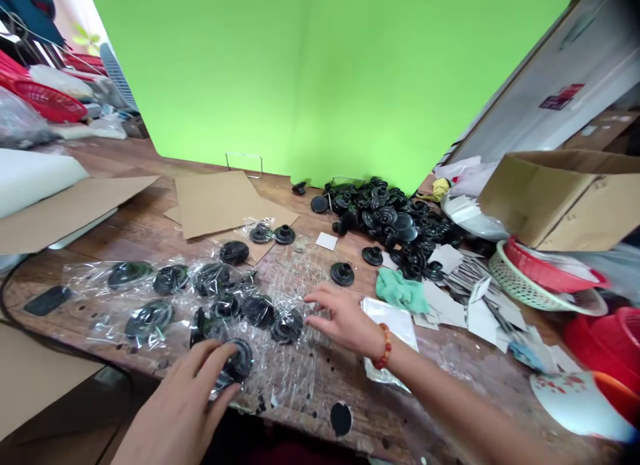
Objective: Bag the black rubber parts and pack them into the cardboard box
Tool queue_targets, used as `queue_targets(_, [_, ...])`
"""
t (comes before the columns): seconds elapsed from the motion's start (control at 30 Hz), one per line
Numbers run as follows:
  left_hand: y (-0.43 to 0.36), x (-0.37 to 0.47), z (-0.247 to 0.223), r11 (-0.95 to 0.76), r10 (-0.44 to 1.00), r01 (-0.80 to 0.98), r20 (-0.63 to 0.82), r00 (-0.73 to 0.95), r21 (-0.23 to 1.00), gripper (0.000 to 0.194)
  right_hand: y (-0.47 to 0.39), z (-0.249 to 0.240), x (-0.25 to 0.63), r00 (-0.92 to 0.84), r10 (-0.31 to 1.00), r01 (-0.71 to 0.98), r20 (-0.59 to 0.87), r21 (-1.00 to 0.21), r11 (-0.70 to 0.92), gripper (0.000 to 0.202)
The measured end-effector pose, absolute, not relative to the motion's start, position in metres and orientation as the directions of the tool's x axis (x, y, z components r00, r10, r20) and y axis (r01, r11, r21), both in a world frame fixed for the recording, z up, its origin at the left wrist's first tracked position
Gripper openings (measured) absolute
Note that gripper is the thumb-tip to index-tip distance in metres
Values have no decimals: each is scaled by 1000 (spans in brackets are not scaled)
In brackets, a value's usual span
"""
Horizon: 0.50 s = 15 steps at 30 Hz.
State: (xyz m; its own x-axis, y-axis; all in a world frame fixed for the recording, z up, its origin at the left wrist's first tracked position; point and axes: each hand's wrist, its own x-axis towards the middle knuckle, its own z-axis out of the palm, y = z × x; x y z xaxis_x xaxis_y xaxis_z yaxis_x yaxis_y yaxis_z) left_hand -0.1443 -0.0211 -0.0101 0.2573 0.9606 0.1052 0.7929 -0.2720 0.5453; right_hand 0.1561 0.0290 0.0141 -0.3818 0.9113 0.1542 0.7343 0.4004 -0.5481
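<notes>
Left hand [185, 393] pinches a seemingly bagged black ridged disc [241, 358] at its two o'clock, round, without a long axis. Right hand [346, 319], farther off at the disc's two o'clock, has parted fingers, apparently empty. Beyond, far at two o'clock, a red label [563, 97] is unreadable.

Desk [145, 228]: brown-grained wood, dark-spotted along the near edge. Green panel [310, 71] upright across its far side. Beyond the far right corner, a white surface [530, 85], wall or cabinet undetermined, bears a red label [561, 97]. Bright light [75, 8] beyond the far left corner.
</notes>
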Motion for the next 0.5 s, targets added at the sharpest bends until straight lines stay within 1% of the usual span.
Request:
queue_targets(0.03, [-20,-137,-11,-290,956,843,106,272,454,47,23,10,147,-413,897,728,157,-534,429,33])
queue_targets(0.07, [-19,-131,-13,-288,957,875,99,271,390,50,17,6,140,-439,885,733,156,-508,453,38])
queue_targets(0.13, [-17,-125,-18,-278,960,905,51,277,322,51,7,3,131,-463,875,766,141,-433,475,36])
queue_targets(0.2, [-14,-126,-24,-285,955,901,14,297,328,47,-1,5,132,-441,887,804,137,-380,458,37])
queue_targets(0.27, [-12,-131,-32,-311,946,876,33,322,370,44,-11,11,144,-379,910,821,167,-393,414,38])
queue_targets(0.33, [-9,-137,-40,-332,940,850,70,334,408,42,-22,17,166,-281,936,829,213,-437,349,27])
queue_targets(0.4, [-7,-141,-49,-349,935,832,98,341,431,40,-35,20,196,-145,957,858,252,-449,248,16])
queue_targets(0.5, [-6,-140,-58,-354,933,805,117,341,476,41,-51,12,240,22,961,918,276,-385,90,14])
